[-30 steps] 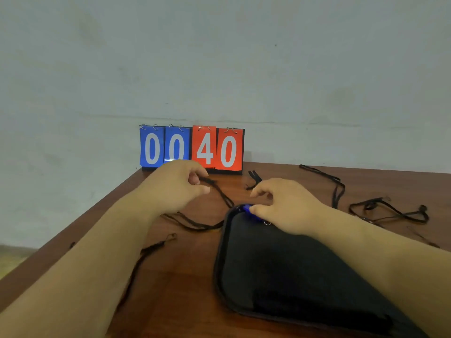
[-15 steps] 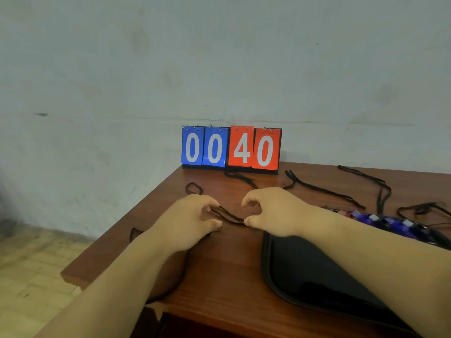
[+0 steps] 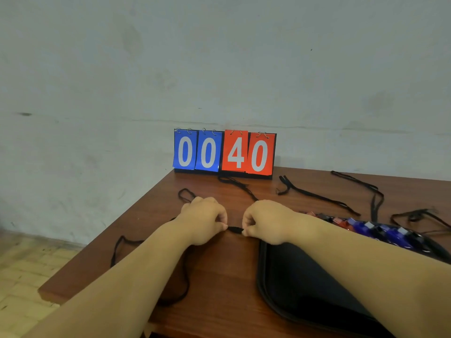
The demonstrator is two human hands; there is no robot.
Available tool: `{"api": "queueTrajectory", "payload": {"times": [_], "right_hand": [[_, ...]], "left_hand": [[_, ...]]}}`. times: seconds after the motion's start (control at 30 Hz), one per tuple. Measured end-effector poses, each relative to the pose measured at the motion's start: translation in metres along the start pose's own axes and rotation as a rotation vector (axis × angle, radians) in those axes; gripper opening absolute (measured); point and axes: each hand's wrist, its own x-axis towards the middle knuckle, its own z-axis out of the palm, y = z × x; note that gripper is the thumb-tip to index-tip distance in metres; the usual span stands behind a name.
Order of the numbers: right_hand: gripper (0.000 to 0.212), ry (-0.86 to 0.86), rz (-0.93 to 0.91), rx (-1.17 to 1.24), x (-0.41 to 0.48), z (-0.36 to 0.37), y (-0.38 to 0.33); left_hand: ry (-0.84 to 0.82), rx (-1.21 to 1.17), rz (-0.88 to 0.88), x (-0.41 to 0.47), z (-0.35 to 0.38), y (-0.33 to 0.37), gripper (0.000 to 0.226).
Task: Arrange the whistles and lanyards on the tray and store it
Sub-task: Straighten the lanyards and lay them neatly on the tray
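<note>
My left hand (image 3: 203, 222) and my right hand (image 3: 266, 222) each pinch one end of a short stretch of a black lanyard (image 3: 234, 229), held taut between them just left of the black tray (image 3: 288, 284). The lanyard's loose loops trail under my left forearm and past the table's left edge. Along the tray's far side lie several blue and red whistles (image 3: 380, 231), partly hidden behind my right forearm. Other black lanyards (image 3: 317, 196) lie spread on the wooden table (image 3: 219, 276) behind the tray.
A flip scoreboard (image 3: 224, 152) reading 00 40 stands at the table's back left corner against the wall. The table's left edge and corner are close to my left arm, with tiled floor (image 3: 22, 264) below. More lanyard loops (image 3: 419, 215) lie at the far right.
My hands have come closer together and nearer to me, and now pull a short piece of the lanyard tight between their fingertips. A second ago my right hand was at the tray's corner.
</note>
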Motion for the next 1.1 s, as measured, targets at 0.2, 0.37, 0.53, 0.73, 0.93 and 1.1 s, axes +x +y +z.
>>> {"api": "queueTrajectory", "payload": {"times": [0.2, 0.37, 0.53, 0.73, 0.93, 1.1], "right_hand": [[0.007, 0.198, -0.026, 0.234, -0.022, -0.031, 0.002], [0.006, 0.404, 0.009, 0.502, -0.052, -0.07, 0.006], [0.004, 0.505, 0.002, 0.734, -0.091, -0.096, 0.021], [0.005, 0.54, 0.039, 1.006, -0.145, -0.111, 0.054], [0.016, 0.368, 0.052, 1.245, -0.181, -0.093, 0.104], [0.02, 0.241, 0.032, 1.218, -0.188, -0.076, 0.128]], "left_hand": [[0.089, -0.364, 0.001, -0.009, -0.014, 0.008, 0.009], [0.308, -0.603, 0.066, -0.017, -0.054, 0.038, 0.007], [0.332, -0.958, 0.15, -0.019, -0.082, 0.078, 0.005], [0.229, -1.26, 0.257, -0.014, -0.09, 0.148, 0.012], [-0.01, -1.659, 0.315, 0.004, -0.071, 0.212, 0.013], [-0.109, -1.741, 0.358, 0.016, -0.051, 0.237, 0.006]]}}
